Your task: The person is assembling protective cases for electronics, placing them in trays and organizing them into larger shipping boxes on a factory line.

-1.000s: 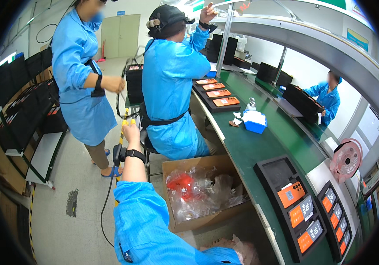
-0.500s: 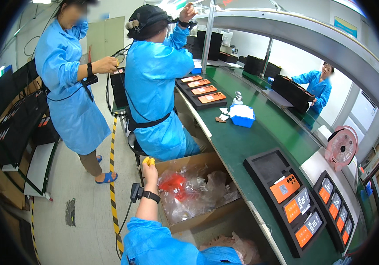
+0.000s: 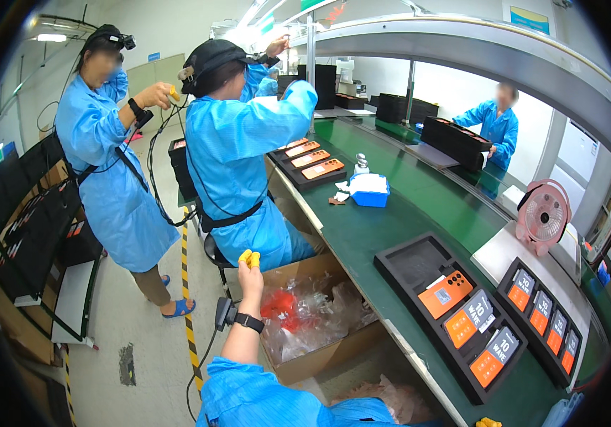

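My left hand, with yellow finger covers, is raised beside the open cardboard box. Its fingers are drawn together; whatever they may hold is hidden. A black band with a small corded device sits on this wrist. At the lower edge only the yellow-covered fingertips of my right hand show, by the table's near end. Closest to them is a black foam tray with an orange phone and two orange-and-grey phones. The orange phone lies camera side up, and one slot beyond it has no phone.
A second black tray of phones and a pink fan stand to the right. Farther along the green table are a blue box and another phone tray. Co-workers in blue stand and sit ahead; clear plastic wrapping fills the cardboard box.
My view has shifted, so the table and trays appear farther left. Yellow right-hand fingertips have come in at the lower edge. My left hand stays raised beside the box.
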Tool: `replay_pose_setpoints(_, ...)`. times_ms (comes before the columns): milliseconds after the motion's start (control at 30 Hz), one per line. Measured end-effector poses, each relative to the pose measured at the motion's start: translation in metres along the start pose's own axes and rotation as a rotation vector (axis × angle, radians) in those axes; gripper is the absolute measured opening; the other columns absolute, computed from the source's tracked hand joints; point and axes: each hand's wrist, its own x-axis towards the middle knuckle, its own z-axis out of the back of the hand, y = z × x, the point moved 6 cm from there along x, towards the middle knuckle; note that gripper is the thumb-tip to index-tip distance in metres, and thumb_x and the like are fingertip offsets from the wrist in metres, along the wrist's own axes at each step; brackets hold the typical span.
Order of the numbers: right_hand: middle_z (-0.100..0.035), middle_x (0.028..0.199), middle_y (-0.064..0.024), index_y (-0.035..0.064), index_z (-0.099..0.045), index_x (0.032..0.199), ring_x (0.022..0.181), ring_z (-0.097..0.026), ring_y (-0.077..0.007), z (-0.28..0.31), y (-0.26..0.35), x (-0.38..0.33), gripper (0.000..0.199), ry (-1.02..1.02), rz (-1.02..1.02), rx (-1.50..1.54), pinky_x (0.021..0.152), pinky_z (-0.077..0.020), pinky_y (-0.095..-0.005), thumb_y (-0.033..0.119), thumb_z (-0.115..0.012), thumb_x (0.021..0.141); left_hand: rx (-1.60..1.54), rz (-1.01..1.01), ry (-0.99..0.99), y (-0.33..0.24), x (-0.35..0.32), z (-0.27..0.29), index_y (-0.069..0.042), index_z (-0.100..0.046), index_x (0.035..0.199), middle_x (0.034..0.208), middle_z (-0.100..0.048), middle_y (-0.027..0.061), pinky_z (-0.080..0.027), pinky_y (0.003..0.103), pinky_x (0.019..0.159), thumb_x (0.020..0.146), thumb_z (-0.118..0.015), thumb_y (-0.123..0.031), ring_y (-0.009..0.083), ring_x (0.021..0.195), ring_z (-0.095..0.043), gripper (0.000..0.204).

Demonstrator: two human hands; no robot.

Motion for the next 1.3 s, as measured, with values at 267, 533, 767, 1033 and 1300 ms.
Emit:
replay_pose_setpoints(267,-0.055,0.103,-0.0170,0.0039,-0.055,0.102,0.091,-0.051,-0.0353,0.003,0.001,-0.001,0.047,-0.033,-0.006,0.051,0.078,-0.0432,-0.0424,0.010,-0.071,0.058,-0.194,-0.036,0.120,-0.067,-0.050,-0.025,0.003,-0.049,0.108,0.098,-0.061,0.0126,-0.045,0.026,0.077,0.088,-0.050,-0.010,0.0165,0.088,-0.058,0.024)
replay_pose_setpoints(533,-0.055,0.103,-0.0151,0.0054,-0.056,0.100,0.091,-0.051,-0.0343,0.003,-0.003,-0.002,0.046,0.004,-0.064,0.057,0.079,-0.0427,-0.0428,0.009,-0.071,0.057,-0.444,-0.041,0.288,-0.125,-0.115,-0.074,0.003,-0.048,0.111,0.100,-0.060,0.0119,-0.045,0.026,0.081,0.090,-0.047,-0.010,0.0163,0.092,-0.057,0.024)
replay_pose_setpoints(767,-0.055,0.104,-0.0141,0.0061,-0.055,0.099,0.092,-0.051,-0.0334,0.001,-0.007,-0.005,0.045,0.007,-0.083,0.050,0.080,-0.0423,-0.0421,0.010,-0.071,0.057,-0.470,-0.084,0.543,-0.169,-0.183,-0.113,0.001,-0.049,0.111,0.100,-0.060,0.0106,-0.045,0.026,0.082,0.090,-0.048,-0.009,0.0156,0.092,-0.057,0.023)
replay_pose_setpoints(1033,-0.055,0.103,-0.0134,0.0061,-0.055,0.099,0.092,-0.051,-0.0326,-0.002,-0.010,-0.007,0.045,0.007,-0.072,0.042,0.079,-0.0424,-0.0423,0.012,-0.071,0.057,-0.375,-0.107,0.663,-0.174,-0.209,-0.124,0.002,-0.048,0.112,0.101,-0.061,0.0111,-0.045,0.026,0.082,0.090,-0.047,-0.007,0.0159,0.093,-0.058,0.024)
replay_pose_setpoints(1300,-0.055,0.103,-0.0140,0.0051,-0.055,0.099,0.091,-0.051,-0.0328,-0.001,-0.009,-0.005,0.044,0.021,-0.074,0.056,0.079,-0.0426,-0.0424,0.011,-0.071,0.058,-0.602,0.070,0.766,-0.189,-0.248,-0.123,0.001,-0.046,0.115,0.104,-0.058,0.0108,-0.043,0.027,0.087,0.090,-0.044,-0.005,0.0165,0.099,-0.055,0.025)
